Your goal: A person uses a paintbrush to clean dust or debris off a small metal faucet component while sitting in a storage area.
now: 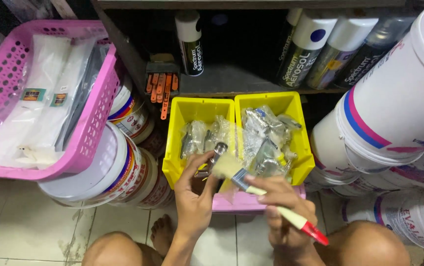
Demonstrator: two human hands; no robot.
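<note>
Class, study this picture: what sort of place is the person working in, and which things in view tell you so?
Probably a hardware or paint shop's stock corner. Aerosol spray cans line a dark shelf, white paint buckets are stacked on the tiled floor, and yellow bins hold bagged metal fittings.

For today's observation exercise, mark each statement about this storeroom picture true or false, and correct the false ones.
1. The right hand holds a paintbrush with a red-tipped handle. True.
2. The left hand holds a spray can. False: its fingers hold a small metal fitting over the yellow bins; the spray cans lie on the shelf above.
3. The two yellow bins hold parts in clear plastic bags. True.
4. The pink basket rests on the floor tiles. False: it sits on top of white buckets.
5. The brush bristles point towards the yellow bins. True.
</note>
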